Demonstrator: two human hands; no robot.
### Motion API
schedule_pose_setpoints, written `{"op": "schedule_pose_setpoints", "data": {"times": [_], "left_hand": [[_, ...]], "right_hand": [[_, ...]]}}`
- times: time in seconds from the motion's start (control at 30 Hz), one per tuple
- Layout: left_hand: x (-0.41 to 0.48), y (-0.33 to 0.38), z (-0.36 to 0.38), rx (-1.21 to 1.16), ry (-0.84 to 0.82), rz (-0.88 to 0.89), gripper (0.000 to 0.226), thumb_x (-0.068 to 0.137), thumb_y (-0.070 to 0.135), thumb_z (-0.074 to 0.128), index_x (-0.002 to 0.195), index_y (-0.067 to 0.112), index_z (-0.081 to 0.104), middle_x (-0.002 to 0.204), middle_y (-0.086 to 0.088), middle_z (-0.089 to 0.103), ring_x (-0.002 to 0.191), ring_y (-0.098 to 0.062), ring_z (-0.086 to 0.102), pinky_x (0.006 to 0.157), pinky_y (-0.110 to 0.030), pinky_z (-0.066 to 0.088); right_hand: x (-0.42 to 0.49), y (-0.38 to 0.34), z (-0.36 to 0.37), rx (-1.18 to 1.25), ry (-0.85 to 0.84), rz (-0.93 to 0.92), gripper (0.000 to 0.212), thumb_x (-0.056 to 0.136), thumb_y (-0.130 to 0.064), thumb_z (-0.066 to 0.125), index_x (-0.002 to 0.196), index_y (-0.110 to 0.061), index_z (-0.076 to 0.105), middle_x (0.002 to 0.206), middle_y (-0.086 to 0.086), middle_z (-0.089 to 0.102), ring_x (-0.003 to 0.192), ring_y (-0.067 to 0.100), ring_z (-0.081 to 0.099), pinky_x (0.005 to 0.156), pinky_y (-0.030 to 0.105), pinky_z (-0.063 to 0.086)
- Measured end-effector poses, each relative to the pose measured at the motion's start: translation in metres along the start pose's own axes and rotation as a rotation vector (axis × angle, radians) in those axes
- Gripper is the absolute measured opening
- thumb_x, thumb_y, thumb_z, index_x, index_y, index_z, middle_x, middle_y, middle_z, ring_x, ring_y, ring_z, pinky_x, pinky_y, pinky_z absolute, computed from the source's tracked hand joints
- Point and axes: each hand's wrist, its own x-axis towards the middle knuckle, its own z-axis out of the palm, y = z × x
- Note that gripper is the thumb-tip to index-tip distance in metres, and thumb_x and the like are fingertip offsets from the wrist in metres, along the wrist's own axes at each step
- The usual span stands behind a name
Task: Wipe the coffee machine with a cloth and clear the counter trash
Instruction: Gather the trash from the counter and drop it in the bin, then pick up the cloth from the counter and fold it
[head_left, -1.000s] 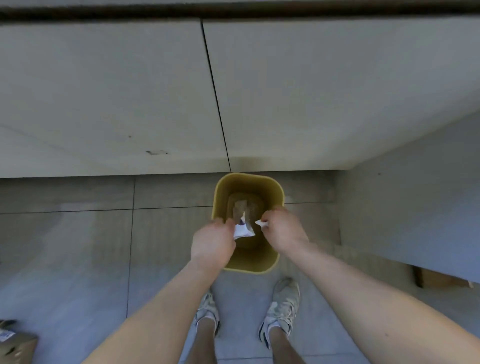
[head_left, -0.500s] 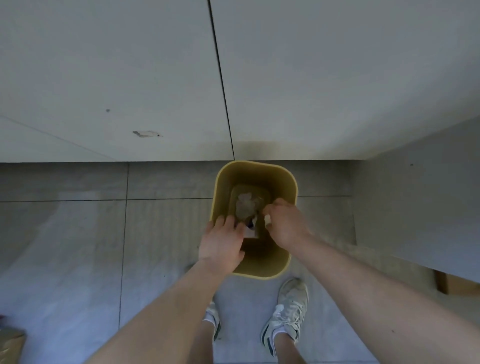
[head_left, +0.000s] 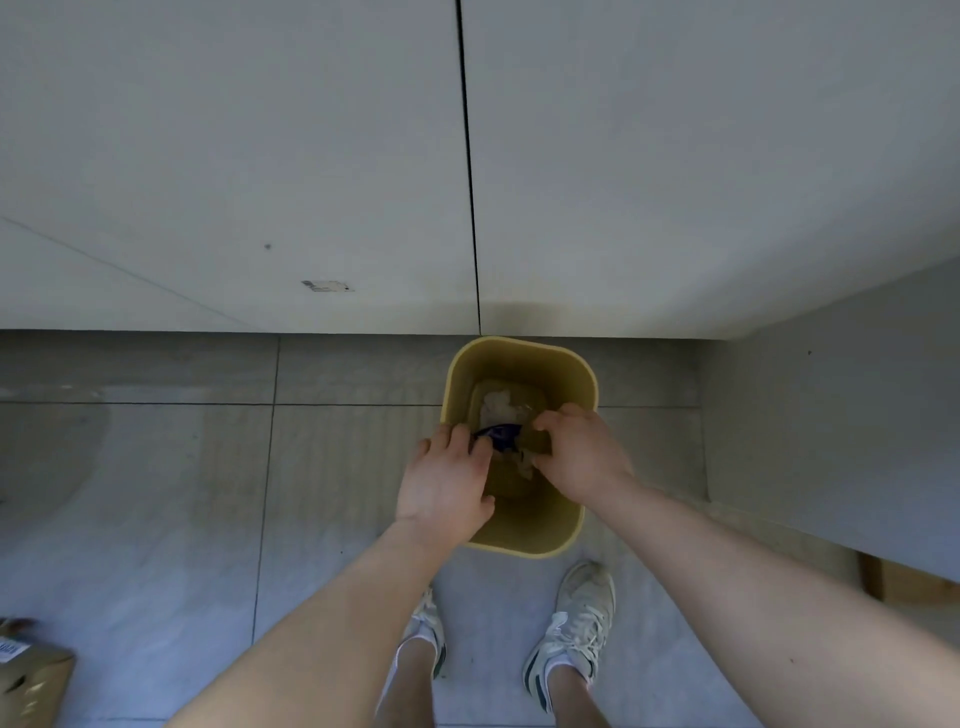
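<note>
white cabinet doors (head_left: 260, 156) meet a tiled floor (head_left: 156, 493), where a yellow bin (head_left: 519, 540) stands. over its mouth the left hand (head_left: 447, 478) has loose fingers and the right hand (head_left: 582, 457) is curled; whether either grips anything, i cannot tell. a purple wrapper (head_left: 498, 435) shows between them, above scraps (head_left: 498, 402) at the bottom. the trash looks nearly dumped; the wiping can't be judged.

You have the bin (head_left: 460, 384) on the floor (head_left: 156, 493) at the centre of the frame, its far side close to the cabinet doors (head_left: 260, 156) that fill the upper half. Your left hand (head_left: 447, 483) and right hand (head_left: 582, 457) hang over its opening, side by side, with a wrapper (head_left: 498, 435) between their fingertips and crumpled trash (head_left: 498, 402) on the bin's bottom beneath. Your shoes (head_left: 576, 623) stand just below the bin. A cardboard box (head_left: 31, 680) sits in the lower left corner.
</note>
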Motion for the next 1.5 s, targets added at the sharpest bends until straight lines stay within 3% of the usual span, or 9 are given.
{"op": "schedule_pose_setpoints", "data": {"times": [0.33, 0.43, 0.57, 0.67, 0.97, 1.17, 1.3, 1.5], "left_hand": [[-0.056, 0.004, -0.11, 0.001, 0.089, -0.117, 0.051, 0.081, 0.047, 0.059, 0.124, 0.022, 0.05, 0.124, -0.008, 0.057, 0.116, -0.029, 0.053, 0.093, -0.044, 0.048], [-0.079, 0.007, -0.154, -0.021, 0.142, -0.174, 0.05, 0.084, 0.049, 0.056, 0.126, 0.022, 0.051, 0.13, -0.009, 0.057, 0.122, -0.029, 0.052, 0.098, -0.046, 0.047], [-0.118, 0.011, -0.213, -0.083, 0.171, -0.23, 0.057, 0.09, 0.049, 0.05, 0.139, 0.022, 0.042, 0.138, -0.009, 0.052, 0.13, -0.028, 0.047, 0.104, -0.047, 0.043], [-0.14, 0.023, -0.261, -0.103, 0.243, -0.252, 0.061, 0.091, 0.053, 0.046, 0.144, 0.023, 0.036, 0.141, -0.008, 0.049, 0.132, -0.027, 0.044, 0.106, -0.046, 0.042], [-0.18, 0.068, -0.381, -0.119, 0.489, -0.218, 0.065, 0.093, 0.053, 0.045, 0.149, 0.024, 0.028, 0.152, -0.009, 0.038, 0.142, -0.025, 0.033, 0.115, -0.045, 0.032], [-0.202, 0.07, -0.433, -0.03, 0.569, -0.253, 0.067, 0.092, 0.052, 0.044, 0.149, 0.02, 0.029, 0.153, -0.01, 0.037, 0.143, -0.027, 0.031, 0.115, -0.044, 0.03], [-0.213, 0.059, -0.456, 0.018, 0.616, -0.277, 0.066, 0.09, 0.053, 0.046, 0.145, 0.02, 0.033, 0.145, -0.011, 0.044, 0.134, -0.028, 0.04, 0.109, -0.044, 0.036], [-0.226, 0.032, -0.48, 0.022, 0.685, -0.302, 0.065, 0.091, 0.054, 0.043, 0.146, 0.021, 0.031, 0.148, -0.011, 0.04, 0.138, -0.027, 0.033, 0.11, -0.042, 0.033]], "right_hand": [[-0.07, -0.052, -0.086, -0.043, 0.104, -0.056, 0.032, 0.086, -0.041, 0.062, 0.117, -0.033, 0.059, 0.106, -0.006, 0.06, 0.091, 0.017, 0.059, 0.069, 0.035, 0.058], [-0.098, -0.07, -0.123, -0.024, 0.159, -0.096, 0.033, 0.087, -0.043, 0.062, 0.118, -0.033, 0.058, 0.11, -0.006, 0.062, 0.095, 0.016, 0.059, 0.073, 0.03, 0.056], [-0.146, -0.089, -0.177, -0.022, 0.175, -0.113, 0.043, 0.087, -0.046, 0.06, 0.127, -0.031, 0.055, 0.12, -0.004, 0.06, 0.107, 0.02, 0.057, 0.081, 0.037, 0.057], [-0.174, -0.098, -0.222, -0.014, 0.242, -0.12, 0.043, 0.087, -0.05, 0.058, 0.126, -0.031, 0.055, 0.117, -0.004, 0.06, 0.108, 0.021, 0.057, 0.08, 0.036, 0.056], [-0.235, -0.123, -0.351, -0.038, 0.394, -0.199, 0.05, 0.088, -0.05, 0.057, 0.133, -0.028, 0.051, 0.13, 0.0, 0.057, 0.121, 0.024, 0.051, 0.088, 0.039, 0.05], [-0.255, -0.153, -0.404, -0.054, 0.448, -0.287, 0.051, 0.089, -0.051, 0.056, 0.133, -0.027, 0.05, 0.13, 0.0, 0.056, 0.121, 0.024, 0.05, 0.089, 0.041, 0.051], [-0.262, -0.175, -0.427, -0.073, 0.471, -0.324, 0.051, 0.089, -0.051, 0.055, 0.133, -0.026, 0.05, 0.127, 0.001, 0.055, 0.12, 0.026, 0.048, 0.089, 0.044, 0.049], [-0.267, -0.211, -0.446, -0.124, 0.517, -0.346, 0.052, 0.088, -0.053, 0.054, 0.133, -0.027, 0.05, 0.125, 0.001, 0.054, 0.121, 0.026, 0.046, 0.088, 0.041, 0.047]]}}
